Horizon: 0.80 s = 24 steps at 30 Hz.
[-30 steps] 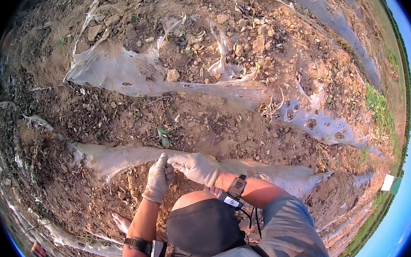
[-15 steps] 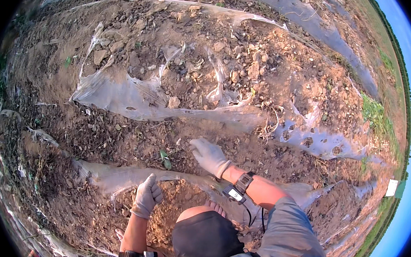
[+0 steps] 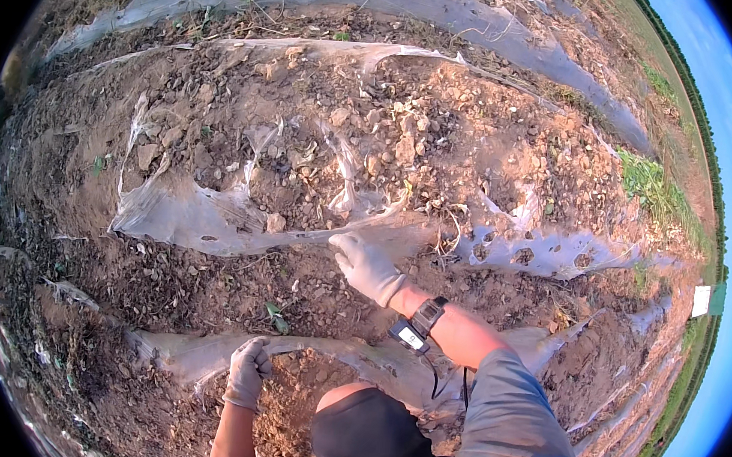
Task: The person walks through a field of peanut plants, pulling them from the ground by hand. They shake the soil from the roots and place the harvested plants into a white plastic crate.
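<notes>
My gloved right hand (image 3: 363,267) reaches forward, fingers curled at the lower edge of a torn strip of translucent plastic film (image 3: 180,214); what they grip, if anything, is unclear. My gloved left hand (image 3: 247,372) is closed in a fist over the nearer film strip (image 3: 180,353), beside a patch of crumbly orange soil (image 3: 288,403); its contents are hidden. A small green plant (image 3: 276,316) lies on the dark soil between the two strips, behind and between my hands.
More long film strips (image 3: 501,37) cross the stony soil farther ahead. Green weeds (image 3: 657,187) grow at the right. A white board (image 3: 701,300) with green beside it stands at the right edge, near a distant tree line.
My hands, which were together over the near strip, have parted. My right hand has moved forward to the farther strip; my left hand has drawn slightly left. The view has shifted forward.
</notes>
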{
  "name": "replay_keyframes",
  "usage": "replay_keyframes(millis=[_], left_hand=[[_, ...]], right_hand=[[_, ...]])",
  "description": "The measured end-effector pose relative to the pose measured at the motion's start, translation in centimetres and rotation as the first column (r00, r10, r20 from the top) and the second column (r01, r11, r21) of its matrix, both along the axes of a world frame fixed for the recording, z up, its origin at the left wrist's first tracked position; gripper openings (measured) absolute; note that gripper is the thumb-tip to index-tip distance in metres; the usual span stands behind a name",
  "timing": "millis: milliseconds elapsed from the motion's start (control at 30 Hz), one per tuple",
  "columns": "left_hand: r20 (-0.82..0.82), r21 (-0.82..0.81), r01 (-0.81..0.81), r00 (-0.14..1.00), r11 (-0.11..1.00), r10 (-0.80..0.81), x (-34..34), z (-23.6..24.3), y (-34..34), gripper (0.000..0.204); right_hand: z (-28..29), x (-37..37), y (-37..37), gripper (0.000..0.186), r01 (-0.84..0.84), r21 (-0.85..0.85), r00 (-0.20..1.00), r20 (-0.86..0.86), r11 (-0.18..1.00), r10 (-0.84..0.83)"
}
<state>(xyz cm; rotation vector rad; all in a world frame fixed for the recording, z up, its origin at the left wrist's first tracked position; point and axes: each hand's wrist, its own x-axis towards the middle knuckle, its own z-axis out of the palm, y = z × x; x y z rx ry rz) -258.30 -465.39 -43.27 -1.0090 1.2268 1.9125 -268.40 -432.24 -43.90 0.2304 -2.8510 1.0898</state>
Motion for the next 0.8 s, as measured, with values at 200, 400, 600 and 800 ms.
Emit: replay_keyframes(millis=[200, 400, 600, 800], left_hand=[[-0.085, -0.085, 0.125, 0.988, 0.988, -0.132, -5.7, 0.9, 2.5, 0.019], [-0.213, -0.428, 0.365, 0.848, 0.827, -0.485, -13.2, 1.6, 12.6, 0.017], [-0.146, -0.923, 0.295, 0.323, 0.246, -0.935, -18.0, -1.1, 22.6, 0.035], [0.085, -0.903, 0.429, 0.231, 0.023, -0.969, -20.4, -3.2, 22.9, 0.035]], right_hand=[[4.1, -4.2, 9.1, 0.026, 0.217, 0.044, 0.976, -0.041, 0.975, -0.215], [3.8, -6.6, 18.8, 0.029, 0.480, -0.045, 0.866, -0.137, 0.876, -0.482], [1.8, -11.3, 30.3, 0.031, 0.677, 0.046, 0.711, -0.300, 0.735, -0.636], [0.2, -17.5, 40.9, 0.037, 0.782, 0.252, 0.617, -0.439, 0.570, -0.652]])
